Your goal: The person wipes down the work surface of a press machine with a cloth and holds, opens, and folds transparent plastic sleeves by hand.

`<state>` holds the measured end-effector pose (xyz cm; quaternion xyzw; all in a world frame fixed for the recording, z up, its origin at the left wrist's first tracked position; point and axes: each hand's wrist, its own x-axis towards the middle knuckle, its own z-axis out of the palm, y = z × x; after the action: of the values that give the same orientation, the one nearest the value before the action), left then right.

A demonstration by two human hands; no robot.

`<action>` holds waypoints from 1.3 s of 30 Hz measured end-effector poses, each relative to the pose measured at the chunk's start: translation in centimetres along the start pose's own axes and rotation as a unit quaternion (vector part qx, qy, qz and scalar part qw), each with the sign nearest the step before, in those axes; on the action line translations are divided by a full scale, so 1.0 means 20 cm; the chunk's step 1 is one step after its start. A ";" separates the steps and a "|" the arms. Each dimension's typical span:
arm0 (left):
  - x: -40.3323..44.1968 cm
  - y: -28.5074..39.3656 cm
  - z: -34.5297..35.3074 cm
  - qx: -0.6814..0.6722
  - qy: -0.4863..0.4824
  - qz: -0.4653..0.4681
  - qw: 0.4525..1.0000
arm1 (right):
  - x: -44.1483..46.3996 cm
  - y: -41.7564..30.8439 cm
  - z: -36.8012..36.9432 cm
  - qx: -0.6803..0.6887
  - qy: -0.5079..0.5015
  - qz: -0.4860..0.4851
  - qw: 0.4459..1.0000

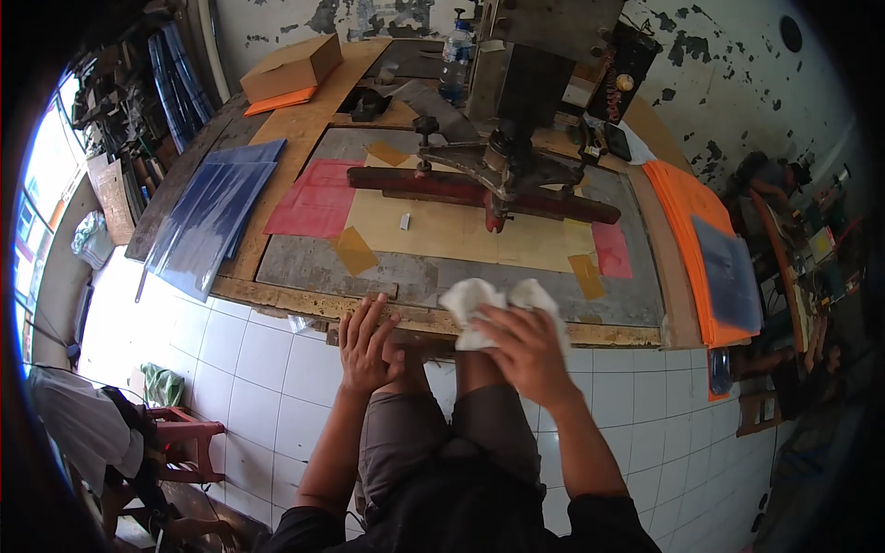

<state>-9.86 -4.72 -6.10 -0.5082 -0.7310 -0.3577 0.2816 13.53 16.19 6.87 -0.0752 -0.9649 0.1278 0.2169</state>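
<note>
My right hand [521, 350] presses a crumpled white cloth [475, 300] against the front edge of the worktable [424, 318], its fingers bent over the fabric. To the left of it, my left hand [369, 339] rests at the same wooden edge with fingers stretched and holds nothing. Beyond both hands lies a grey metal plate [415, 275] with a pale yellow sheet [442, 235] on it, held by brown tape pieces [355, 252]. A small whitish piece [405, 221] sits on that sheet. Above it stands a press with a dark red bar [442, 187].
Blue clear-covered sheets [207, 217] lie at the left, below a cardboard box [293, 69]. Orange sheets [687, 235] are stacked at the right. A water bottle [455, 60] stands behind. Another person [774, 175] is at the far right, and a red stool [189, 442] is lower left.
</note>
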 end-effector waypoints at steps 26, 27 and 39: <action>-0.21 -0.17 0.19 0.040 0.132 -0.079 0.987 | -0.63 1.42 -0.66 -0.147 0.168 0.344 0.912; -0.21 -0.18 0.19 0.044 0.131 -0.077 0.987 | -0.63 1.42 -0.66 -0.144 0.168 0.350 0.910; -0.22 -0.19 0.21 0.066 0.139 -0.078 0.985 | -0.62 1.39 -0.65 -0.127 0.169 0.373 0.904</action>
<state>-12.30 -4.55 -12.97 -0.3756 -0.7441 -0.3968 0.3844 32.87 43.11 5.52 -0.4766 -0.8234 0.0609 0.3018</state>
